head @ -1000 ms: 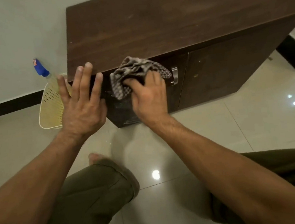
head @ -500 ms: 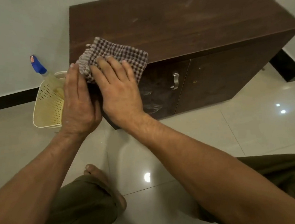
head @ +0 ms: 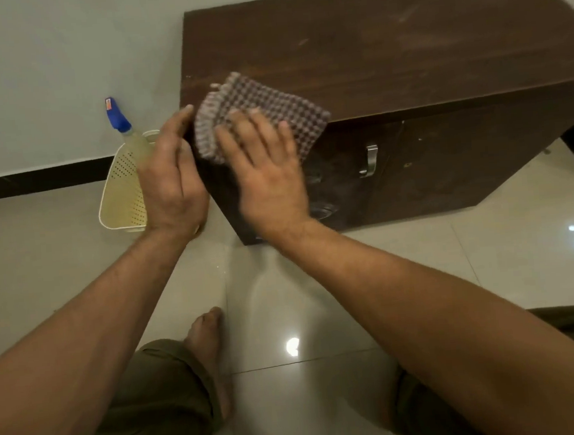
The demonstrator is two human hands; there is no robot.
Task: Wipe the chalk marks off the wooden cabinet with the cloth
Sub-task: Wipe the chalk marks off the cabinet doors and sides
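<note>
On the tiled floor (head: 420,275) the cabinet (head: 385,48) stands; at its left front corner the right hand (head: 269,181) presses the cloth (head: 263,106) flat-fingered, unwiped top stretching rightward, left hand (head: 172,178) open against its side.

From my remote view, a cream perforated plastic basket (head: 121,196) stood on the glossy pale tiled floor (head: 420,275) against a plain light wall (head: 60,63). A spray bottle (head: 124,130) with a blue nozzle and yellowish liquid leaned inside the basket, nozzle pointing up toward the wall. A dark skirting strip (head: 35,180) ran along the wall's base. Ceiling lights showed as bright spots reflected in the tiles. Olive trousers (head: 155,399) and one bare foot (head: 206,347) filled the lower view.
</note>
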